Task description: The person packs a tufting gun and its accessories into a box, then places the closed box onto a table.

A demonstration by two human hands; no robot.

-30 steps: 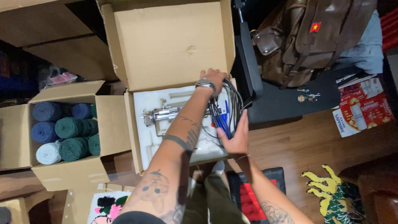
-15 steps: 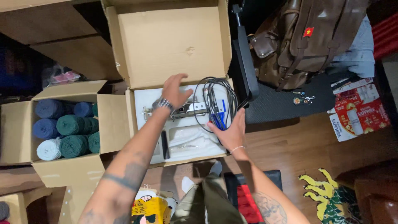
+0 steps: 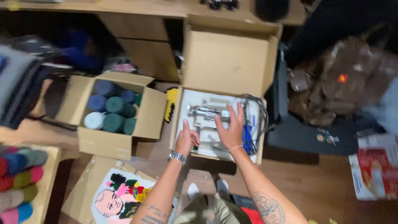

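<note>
A person leans over an open brown cardboard box (image 3: 227, 62) on the wooden floor (image 3: 315, 182), both bare hands inside it. The left hand (image 3: 186, 140), a metal watch at its wrist, is loosely curled over the white foam insert (image 3: 195, 103) with the thumb raised; whether it grips anything cannot be told. The right hand (image 3: 230, 128) is spread flat, fingers released, lying on or just over the silver metal hand tool (image 3: 205, 112) that sits in a recess of the foam. A coiled bundle of black and blue cables (image 3: 253, 122) lies against the box's right wall, just beside the right hand.

To the left stands a smaller cardboard box of blue and green yarn rolls (image 3: 110, 110), well apart from the hands. A brown leather backpack (image 3: 344, 89) rests to the right on a dark mat, with a red-and-white printed booklet (image 3: 375, 170) near it, and a colourful tufted portrait rug (image 3: 120, 199) lies by the person's knees.

The picture is blurred, so small parts in the foam cannot be made out. A likely risk: the loose cable loops sit so close to the right hand that lifting the tool could snag them and drag the bundle out, or tip the tool from an open, unclenched hand
</note>
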